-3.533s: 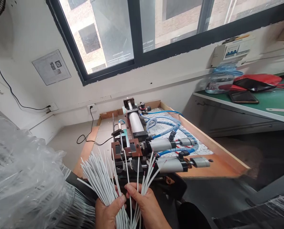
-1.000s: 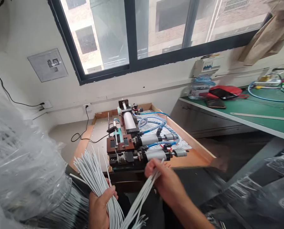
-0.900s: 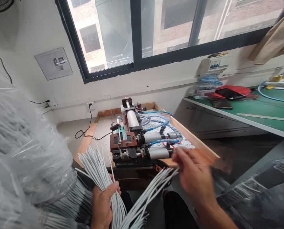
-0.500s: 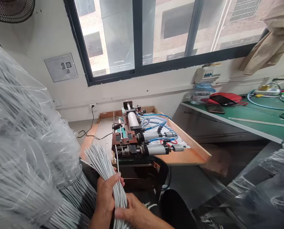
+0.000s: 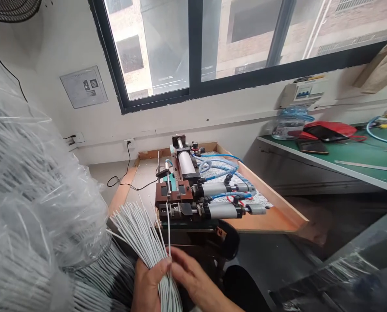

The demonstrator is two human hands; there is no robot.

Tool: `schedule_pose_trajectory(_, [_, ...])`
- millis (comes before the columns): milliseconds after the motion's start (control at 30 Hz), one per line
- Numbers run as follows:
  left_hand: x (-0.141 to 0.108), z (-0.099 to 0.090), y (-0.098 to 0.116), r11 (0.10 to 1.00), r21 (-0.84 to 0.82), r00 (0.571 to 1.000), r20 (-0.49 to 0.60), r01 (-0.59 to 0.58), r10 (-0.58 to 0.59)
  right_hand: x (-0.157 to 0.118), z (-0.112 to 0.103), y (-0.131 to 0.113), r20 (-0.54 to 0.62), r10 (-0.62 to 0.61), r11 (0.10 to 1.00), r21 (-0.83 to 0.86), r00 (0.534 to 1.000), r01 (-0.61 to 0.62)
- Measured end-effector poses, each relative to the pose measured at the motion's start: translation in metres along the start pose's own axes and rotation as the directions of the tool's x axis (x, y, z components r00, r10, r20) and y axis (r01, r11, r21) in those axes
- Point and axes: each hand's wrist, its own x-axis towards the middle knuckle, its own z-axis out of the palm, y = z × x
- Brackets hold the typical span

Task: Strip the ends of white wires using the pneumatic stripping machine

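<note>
My left hand (image 5: 149,284) is wrapped round a thick bundle of thin grey-white cables (image 5: 139,236), its thumb lying across them. The upper ends fan out toward the upper left. On the bundle's right side, my right hand (image 5: 191,275) has its fingertips closed at a single cable (image 5: 169,225) that stands upright apart from the rest; part of its grip is hidden. Just beyond the cable tips sits a machine (image 5: 177,195) with metal cylinders and blue air hoses.
Plastic-wrapped cable bundles (image 5: 60,190) fill the left side. The machine stands on a wooden-edged table (image 5: 278,203). At right, a green table (image 5: 349,156) holds a red and black bag (image 5: 330,130), a plastic jug (image 5: 287,125) and a steel ruler (image 5: 365,165).
My right hand has moved up along the bundle from its lower part to the separate cable near my left thumb. The camera view has shifted slightly left and closer.
</note>
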Motion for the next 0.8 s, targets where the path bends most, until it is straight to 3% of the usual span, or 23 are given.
schedule_pose_trajectory(100, [0.004, 0.01, 0.0, 0.999, 0.049, 0.999, -0.049, -0.02, 0.022, 0.019, -0.012, -0.005, -0.128, -0.016, 0.999, 0.026, 0.992, 0.02])
schedule_pose_trajectory(233, [0.014, 0.017, -0.002, 0.997, 0.082, 0.991, -0.131, 0.003, 0.008, 0.038, -0.022, -0.004, -0.179, 0.061, 0.991, 0.127, 0.982, -0.039])
schedule_pose_trajectory(433, [0.032, 0.014, 0.002, 0.985, 0.173, 0.951, -0.303, -0.003, 0.056, 0.051, -0.032, 0.007, -0.261, 0.086, 0.976, 0.214, 0.962, -0.03])
schedule_pose_trajectory(633, [0.044, 0.016, 0.007, 0.979, 0.202, 0.941, -0.325, -0.032, 0.098, 0.06, -0.035, 0.015, -0.328, 0.154, 0.946, 0.32, 0.932, -0.044])
schedule_pose_trajectory(800, [0.045, 0.022, 0.008, 0.976, 0.22, 0.931, -0.356, -0.003, 0.083, 0.065, -0.036, 0.012, -0.292, 0.197, 0.92, 0.386, 0.936, -0.073])
